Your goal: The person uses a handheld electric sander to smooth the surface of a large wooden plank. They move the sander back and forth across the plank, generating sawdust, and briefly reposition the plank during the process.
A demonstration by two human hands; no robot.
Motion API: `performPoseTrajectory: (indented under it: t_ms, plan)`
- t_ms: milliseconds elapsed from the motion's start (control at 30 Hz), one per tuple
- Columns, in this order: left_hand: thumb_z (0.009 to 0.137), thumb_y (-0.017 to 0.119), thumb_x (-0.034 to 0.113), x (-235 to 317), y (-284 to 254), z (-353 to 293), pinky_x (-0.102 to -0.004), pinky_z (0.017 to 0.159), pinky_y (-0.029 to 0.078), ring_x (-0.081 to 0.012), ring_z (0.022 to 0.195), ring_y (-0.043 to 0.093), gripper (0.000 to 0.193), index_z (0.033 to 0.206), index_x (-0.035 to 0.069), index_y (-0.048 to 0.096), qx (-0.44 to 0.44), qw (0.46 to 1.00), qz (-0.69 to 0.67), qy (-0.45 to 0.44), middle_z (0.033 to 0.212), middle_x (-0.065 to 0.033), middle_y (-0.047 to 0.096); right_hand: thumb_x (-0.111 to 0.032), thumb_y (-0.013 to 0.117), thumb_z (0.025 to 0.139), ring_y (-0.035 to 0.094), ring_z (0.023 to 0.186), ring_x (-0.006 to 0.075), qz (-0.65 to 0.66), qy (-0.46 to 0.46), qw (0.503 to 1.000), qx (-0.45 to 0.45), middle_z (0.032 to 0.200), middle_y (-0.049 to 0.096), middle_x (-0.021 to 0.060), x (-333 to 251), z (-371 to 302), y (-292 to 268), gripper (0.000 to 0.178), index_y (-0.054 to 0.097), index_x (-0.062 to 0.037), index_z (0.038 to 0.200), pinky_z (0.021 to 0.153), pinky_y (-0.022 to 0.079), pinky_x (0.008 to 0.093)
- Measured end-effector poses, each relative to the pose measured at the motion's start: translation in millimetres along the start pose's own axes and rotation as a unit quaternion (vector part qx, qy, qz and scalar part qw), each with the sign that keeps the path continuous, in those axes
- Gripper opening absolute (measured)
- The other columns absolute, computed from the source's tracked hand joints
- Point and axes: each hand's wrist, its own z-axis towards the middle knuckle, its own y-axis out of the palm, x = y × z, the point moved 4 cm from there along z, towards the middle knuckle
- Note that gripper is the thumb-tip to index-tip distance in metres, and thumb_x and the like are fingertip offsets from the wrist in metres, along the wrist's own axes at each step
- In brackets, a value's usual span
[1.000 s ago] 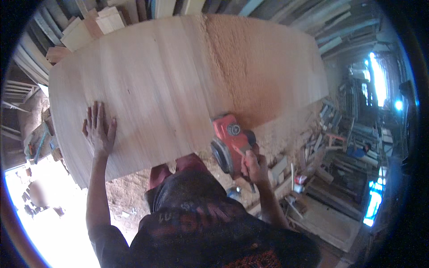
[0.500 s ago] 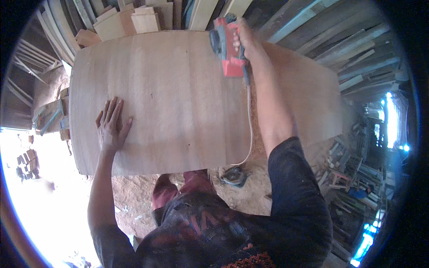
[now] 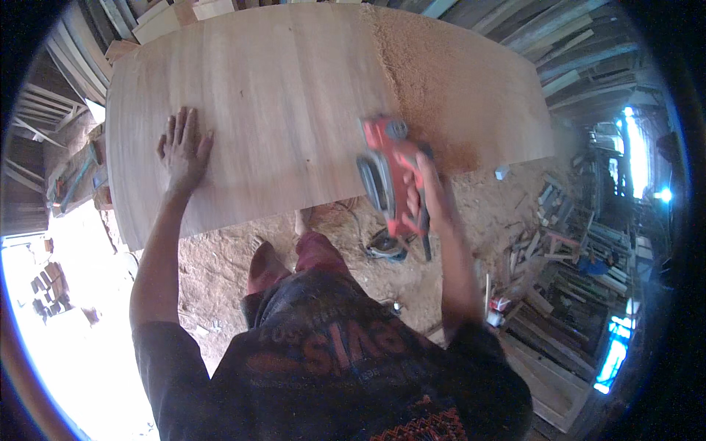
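A wide pale wooden panel [image 3: 265, 125] lies in front of me. My left hand [image 3: 184, 153] rests flat on its left part, fingers spread. My right hand [image 3: 416, 184] is wrapped around the handle of a red and black electric hand planer [image 3: 396, 187], slightly blurred by motion. The planer is at the panel's near right corner, its rear end reaching past the near edge; whether its sole touches the wood is hidden. Orange-brown shavings [image 3: 412, 66] lie along the panel's right side and over the wooden surface [image 3: 518, 110] beyond it.
A dark tool [image 3: 384, 244] sits on the dusty floor [image 3: 220, 272] just past the near edge, beside my feet. Timber boards [image 3: 566, 44] are stacked along the far side. Wood offcuts [image 3: 548, 206] and frames [image 3: 548, 360] lie to the right.
My right hand has brought the planer from the panel's far edge back to its near right corner. The shavings show more fully. The left hand stays on the panel while the view has shifted.
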Motion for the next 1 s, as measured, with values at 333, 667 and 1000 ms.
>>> performPoseTrajectory:
  t_ms: [333,667,1000]
  plan:
    - [0.099,0.062,0.034,202.8,-18.5,-240.1,-0.0465,0.117,0.034,-0.0285,0.135,0.048,0.049,0.143,0.014,0.054,-0.331,0.806,-0.213,0.441,0.147,-0.0127,0.048,-0.055,0.049,0.107,0.047,0.044,0.0090,0.076,-0.031,0.989,0.119,0.056,0.053,-0.0006,123.2,-138.5,-23.1,0.056,0.069,-0.0029,0.100,0.043,0.035,0.0267]
    - [0.102,0.063,0.028,-50.3,-68.1,-67.9,-0.0451,0.100,0.049,-0.0290,0.118,0.067,0.038,0.134,0.008,0.063,-0.020,0.944,-0.315,-0.092,0.131,-0.0148,0.068,-0.048,0.055,0.105,0.046,0.046,0.0077,0.028,-0.103,0.994,0.026,0.057,0.050,-0.0008,95.5,-112.5,23.2,0.047,0.062,-0.0054,0.087,0.045,0.037,0.0274]
    - [0.106,0.043,0.052,-70.1,-38.7,-72.5,-0.0526,0.125,0.014,-0.0356,0.157,0.023,0.072,0.162,0.008,0.032,-0.033,0.989,0.013,-0.146,0.169,-0.0188,0.026,-0.057,0.055,0.102,0.043,0.046,0.0073,-0.003,-0.054,0.999,0.001,0.059,0.047,-0.0039,-15.3,5.9,79.2,0.051,0.067,-0.0079,0.100,0.042,0.035,0.0281]
